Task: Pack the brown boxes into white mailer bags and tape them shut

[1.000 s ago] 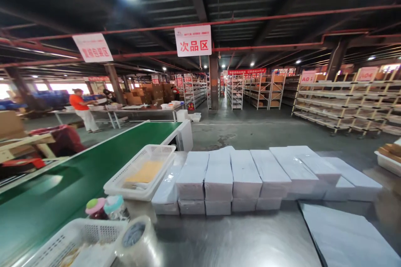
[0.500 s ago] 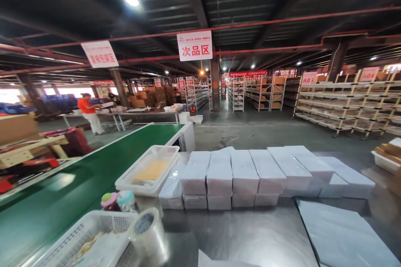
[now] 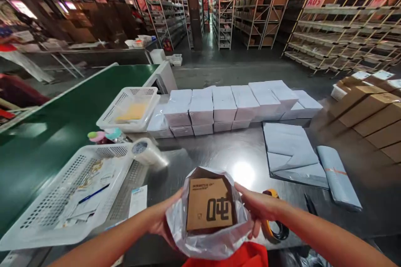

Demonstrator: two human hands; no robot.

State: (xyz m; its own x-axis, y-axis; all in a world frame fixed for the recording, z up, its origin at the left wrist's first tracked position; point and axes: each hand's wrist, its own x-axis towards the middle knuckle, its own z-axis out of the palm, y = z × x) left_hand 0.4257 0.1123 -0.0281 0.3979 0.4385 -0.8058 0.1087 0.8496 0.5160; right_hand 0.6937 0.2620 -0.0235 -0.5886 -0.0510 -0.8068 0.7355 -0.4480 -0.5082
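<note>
A brown cardboard box (image 3: 203,212) with dark printing sits inside a pale plastic mailing bag (image 3: 208,248), whose mouth faces me. My left hand (image 3: 164,219) grips the bag's left edge, fingers partly hidden behind the plastic. On the opposite edge, my right hand (image 3: 255,206) is closed on the bag with the thumb on top. Just right of that hand lies a yellow and black handheld device (image 3: 272,225), probably a scanner. A white paper slip (image 3: 138,201) rests on the table left of the bag.
Wrapped white stacks (image 3: 224,106) line the table's far side. Flat grey mailing bags (image 3: 293,152) and a rolled bundle (image 3: 340,177) lie right. Left are a perforated basket (image 3: 120,175) with papers and pen, clear tape rolls (image 3: 147,152) and a green conveyor (image 3: 78,96). Brown boxes (image 3: 376,112) stand right.
The view has tilted down toward the table. Both hands, the bag and the box inside it have come into sight; none of them showed earlier.
</note>
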